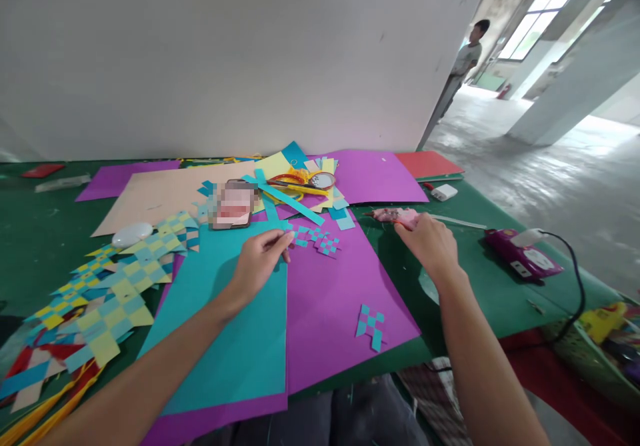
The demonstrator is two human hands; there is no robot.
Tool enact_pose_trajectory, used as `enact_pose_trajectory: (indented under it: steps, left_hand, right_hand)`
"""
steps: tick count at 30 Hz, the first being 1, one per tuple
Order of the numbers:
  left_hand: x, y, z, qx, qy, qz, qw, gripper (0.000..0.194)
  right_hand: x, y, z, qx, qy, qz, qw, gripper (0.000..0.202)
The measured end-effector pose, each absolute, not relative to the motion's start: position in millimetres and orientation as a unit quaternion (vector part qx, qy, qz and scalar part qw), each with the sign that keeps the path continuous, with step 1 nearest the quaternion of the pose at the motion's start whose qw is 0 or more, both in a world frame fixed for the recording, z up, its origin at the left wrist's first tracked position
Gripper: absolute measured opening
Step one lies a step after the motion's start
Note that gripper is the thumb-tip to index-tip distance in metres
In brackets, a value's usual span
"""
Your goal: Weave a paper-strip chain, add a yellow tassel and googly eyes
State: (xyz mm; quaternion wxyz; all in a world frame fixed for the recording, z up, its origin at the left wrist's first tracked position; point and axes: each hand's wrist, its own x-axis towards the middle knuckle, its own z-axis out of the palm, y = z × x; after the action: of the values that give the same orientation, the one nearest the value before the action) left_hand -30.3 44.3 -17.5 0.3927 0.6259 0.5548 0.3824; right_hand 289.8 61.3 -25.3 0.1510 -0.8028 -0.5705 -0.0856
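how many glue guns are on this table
1: the pink glue gun, held in the right hand on the green tabletop, right of the purple sheet. Any under the papers would be hidden.

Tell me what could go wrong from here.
The glue gun in the right hand has its nozzle near the purple sheet; if hot, it might drip there.
The loose woven piece lies near that sheet's edge, so the right forearm could brush it off.
The cord hangs over the table's edge and might snag.
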Motion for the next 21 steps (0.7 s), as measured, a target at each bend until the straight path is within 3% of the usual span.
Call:
enact_pose_trajectory:
  steps: [2, 7, 11, 15, 21]
  left_hand:
    - [-31.6, 45.5, -18.8, 0.627, 0.557, 0.39, 0.381, 0.037]
    - [-29.6, 46.0, -16.0, 0.628, 0.574, 0.391, 0.352, 0.033]
    - [-26.7, 44.5, -12.7, 0.632, 0.573, 0.394, 0.344, 0.031]
    - [-25.6, 43.6, -12.3, 0.636, 0.556, 0.402, 0.352, 0.028]
    - [-23.9, 42.8, -11.5, 0.622, 0.555, 0.415, 0.364, 0.025]
  right_hand:
    - [290.4, 61.4, -25.2, -0.802, -0.576, -0.083, 0.137, 0.037]
    - [254.7, 61.0, -21.2, -0.643, -0.699, -0.137, 0.281, 0.023]
    - [212.3, 54.5, -27.1, -0.476, -0.843, -0.03, 0.247, 0.027]
    - [197.0, 50.6, -35.4, -0.449, -0.864, -0.016, 0.227, 0.026]
    - [199.7, 51.1, -30.7, -0.486, -0.811, 0.111, 0.306, 0.014]
